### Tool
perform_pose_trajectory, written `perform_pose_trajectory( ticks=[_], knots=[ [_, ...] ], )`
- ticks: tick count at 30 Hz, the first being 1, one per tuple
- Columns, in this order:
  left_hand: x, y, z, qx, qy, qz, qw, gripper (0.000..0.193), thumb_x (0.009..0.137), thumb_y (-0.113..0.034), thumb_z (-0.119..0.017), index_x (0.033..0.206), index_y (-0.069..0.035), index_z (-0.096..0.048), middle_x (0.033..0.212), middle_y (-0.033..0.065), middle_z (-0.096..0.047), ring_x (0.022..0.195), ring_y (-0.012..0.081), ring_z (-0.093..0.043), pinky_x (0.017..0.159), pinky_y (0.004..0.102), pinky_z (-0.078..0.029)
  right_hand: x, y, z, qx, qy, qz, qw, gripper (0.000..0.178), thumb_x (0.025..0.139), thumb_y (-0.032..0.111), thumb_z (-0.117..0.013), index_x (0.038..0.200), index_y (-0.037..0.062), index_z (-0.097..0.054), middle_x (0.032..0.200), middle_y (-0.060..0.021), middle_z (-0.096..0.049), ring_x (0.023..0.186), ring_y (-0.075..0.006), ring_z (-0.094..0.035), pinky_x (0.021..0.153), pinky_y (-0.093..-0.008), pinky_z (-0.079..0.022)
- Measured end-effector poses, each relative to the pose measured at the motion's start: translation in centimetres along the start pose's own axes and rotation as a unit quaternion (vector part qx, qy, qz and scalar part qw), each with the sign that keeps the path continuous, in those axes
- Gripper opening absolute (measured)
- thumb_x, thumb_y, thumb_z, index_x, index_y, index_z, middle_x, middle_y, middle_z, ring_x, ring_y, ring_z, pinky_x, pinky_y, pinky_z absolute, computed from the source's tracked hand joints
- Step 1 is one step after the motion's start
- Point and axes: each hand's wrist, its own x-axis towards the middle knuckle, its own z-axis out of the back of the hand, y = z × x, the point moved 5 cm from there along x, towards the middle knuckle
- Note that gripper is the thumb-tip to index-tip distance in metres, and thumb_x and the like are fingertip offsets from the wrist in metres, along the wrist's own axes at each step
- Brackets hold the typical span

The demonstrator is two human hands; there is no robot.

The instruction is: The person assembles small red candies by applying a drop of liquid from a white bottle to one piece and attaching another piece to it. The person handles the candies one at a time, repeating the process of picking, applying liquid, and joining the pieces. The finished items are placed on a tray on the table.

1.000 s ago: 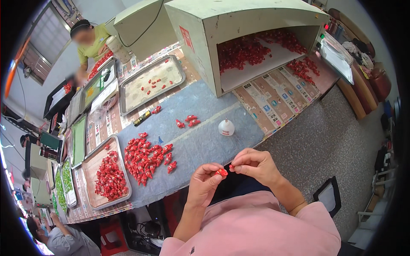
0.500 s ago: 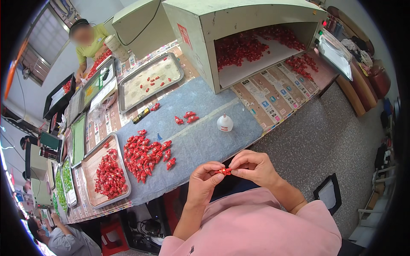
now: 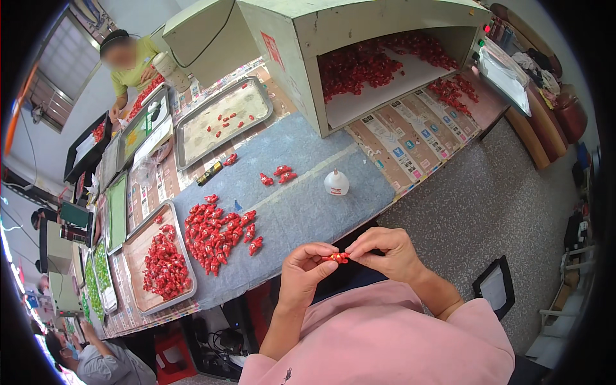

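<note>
Red figurine (image 3: 335,258) sits pinched from either side by the fingertips of the left hand (image 3: 301,269) and right hand (image 3: 388,253), just off the near edge of the blue cloth (image 3: 289,224), and imo light, lined-up pinches would keep it from twisting or slipping. Past that, a white squeeze bottle (image 3: 336,183) stands upright and could get knocked on a forward reach, with heaped red pieces (image 3: 217,234) to the left and a metal tray (image 3: 136,251) of more beyond.
</note>
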Motion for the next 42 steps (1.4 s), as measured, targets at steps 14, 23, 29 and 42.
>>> perform_pose_trajectory(
  ticks=[14,23,29,42],
  knots=[
    [0.0,-0.6,-0.3,0.045,0.013,-0.027,0.999,0.023,0.071,0.015,-0.072,0.086,-0.002,-0.068,0.096,0.0143,-0.067,0.089,0.0202,-0.065,0.082,0.0319,-0.054,-0.4,0.8,0.0,-0.053,-0.017,0.014,0.998,0.011,0.074,-0.005,-0.07,0.083,0.0027,-0.069,0.083,-0.0075,-0.07,0.074,-0.0157,-0.066,0.064,-0.0262,-0.052],
    [-0.2,-0.4,-0.3,0.045,0.018,-0.032,0.998,0.025,0.07,0.016,-0.071,0.086,-0.003,-0.07,0.096,0.0136,-0.068,0.09,0.0203,-0.066,0.082,0.0321,-0.055,-0.8,0.8,-0.2,-0.078,-0.021,0.042,0.996,0.015,0.07,-0.009,-0.072,0.077,0.0034,-0.066,0.084,-0.008,-0.07,0.077,-0.0198,-0.067,0.067,-0.029,-0.053],
    [-0.2,-0.5,0.0,0.04,0.035,-0.05,0.997,0.023,0.071,0.015,-0.072,0.085,-0.003,-0.069,0.095,0.0132,-0.067,0.091,0.0199,-0.065,0.082,0.0315,-0.054,-0.8,1.7,-0.7,-0.076,-0.044,0.121,0.989,0.018,0.07,-0.009,-0.071,0.084,0.0027,-0.067,0.081,-0.0073,-0.068,0.073,-0.0215,-0.065,0.064,-0.0299,-0.051],
    [-0.5,-1.5,-0.9,0.057,0.067,-0.073,0.993,0.022,0.073,0.014,-0.071,0.088,-0.003,-0.068,0.099,0.0129,-0.065,0.091,0.0192,-0.064,0.082,0.03,-0.053,-1.4,2.0,-1.0,-0.094,-0.048,0.057,0.993,0.017,0.076,-0.003,-0.071,0.092,0.0014,-0.067,0.089,-0.0099,-0.066,0.075,-0.0184,-0.065,0.065,-0.0273,-0.052]
  ],
)
